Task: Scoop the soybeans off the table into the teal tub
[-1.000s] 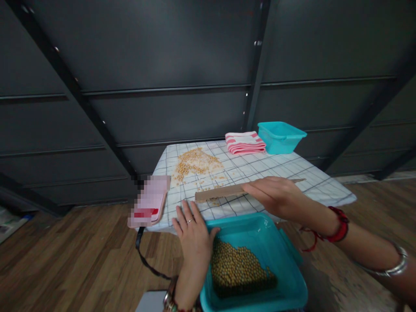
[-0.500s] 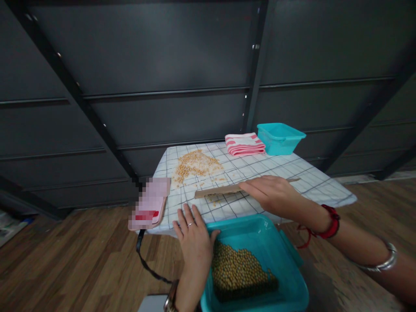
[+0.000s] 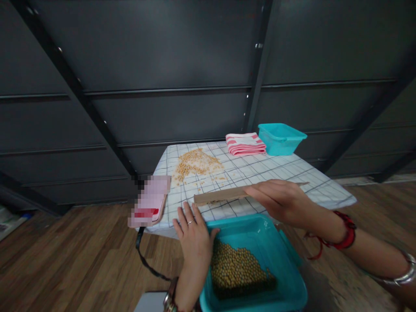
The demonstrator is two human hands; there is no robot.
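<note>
My right hand [image 3: 279, 199] is closed on a long strip of cardboard [image 3: 221, 196], held on edge across the front of the checked tablecloth [image 3: 234, 171]. Fingers spread, my left hand [image 3: 194, 238] lies at the table's front edge, its thumb at the rim of a teal tub [image 3: 282, 281]. The tub sits just below the table edge and holds a heap of yellowish soybeans [image 3: 237, 266], piled toward its left side. Farther back on the cloth, a pile of soybeans mixed with white grains [image 3: 198, 164] is spread out, with a few loose bits in front of it.
A folded pink-and-white towel [image 3: 245, 144] and a second teal tub [image 3: 281, 139] stand at the back right. On the left edge lies a pink phone-like object [image 3: 151, 201], partly blurred out, with a black strap hanging down. A dark panelled wall [image 3: 169, 117] rises behind.
My right hand has moved slightly right and toward me with the cardboard strip, which is now nearer the front edge. My left hand has stayed about where it was.
</note>
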